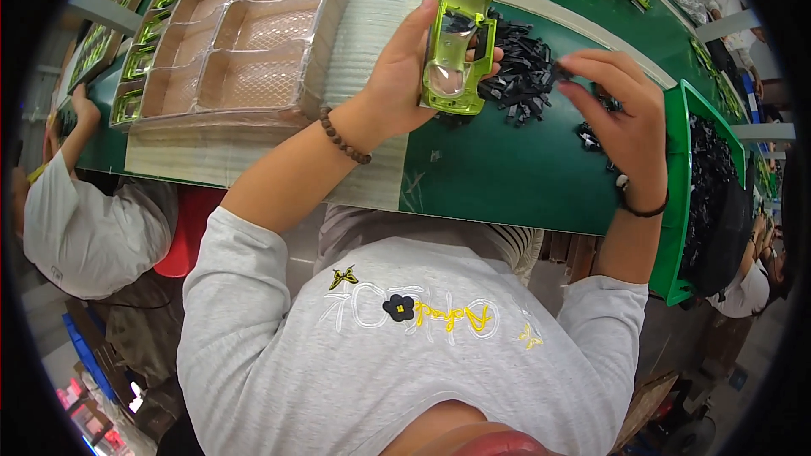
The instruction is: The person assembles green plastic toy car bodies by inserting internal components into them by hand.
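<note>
A lime-green toy car shell (456, 38) is gripped in the left hand (401, 76), held upright above the green tabletop (507, 169) with its hollow underside turned toward the camera. The fingers are wrapped around its left edge and the thumb is laid across the right side. A small black plastic part (562, 72) is pinched between the fingertips of the right hand (621, 114), just to the right of the shell. A heap of black parts (524, 76) is spread on the tabletop behind both hands. A green bin (676, 194) filled with more black parts is seen at the right. Clear moulded trays (236, 42) are stacked at the upper left.
</note>
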The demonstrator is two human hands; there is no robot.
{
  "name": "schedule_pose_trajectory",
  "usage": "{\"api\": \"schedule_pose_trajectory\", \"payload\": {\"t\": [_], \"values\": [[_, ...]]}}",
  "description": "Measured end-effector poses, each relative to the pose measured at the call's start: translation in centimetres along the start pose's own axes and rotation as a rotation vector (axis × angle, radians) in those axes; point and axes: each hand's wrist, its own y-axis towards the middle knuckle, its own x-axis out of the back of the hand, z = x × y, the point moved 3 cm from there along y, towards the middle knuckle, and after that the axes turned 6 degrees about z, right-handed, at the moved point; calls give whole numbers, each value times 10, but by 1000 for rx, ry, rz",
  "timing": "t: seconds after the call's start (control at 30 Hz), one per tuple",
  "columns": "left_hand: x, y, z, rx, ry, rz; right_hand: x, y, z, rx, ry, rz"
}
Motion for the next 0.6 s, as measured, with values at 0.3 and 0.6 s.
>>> {"api": "schedule_pose_trajectory", "payload": {"t": [0.3, 0.6], "values": [[-6, -9, -2, -284, 440, 14, -70, 42, 46, 193, -300, -336], [-15, -17, 0, -432, 481, -4, -81, 32, 44, 257, -459, -585]]}}
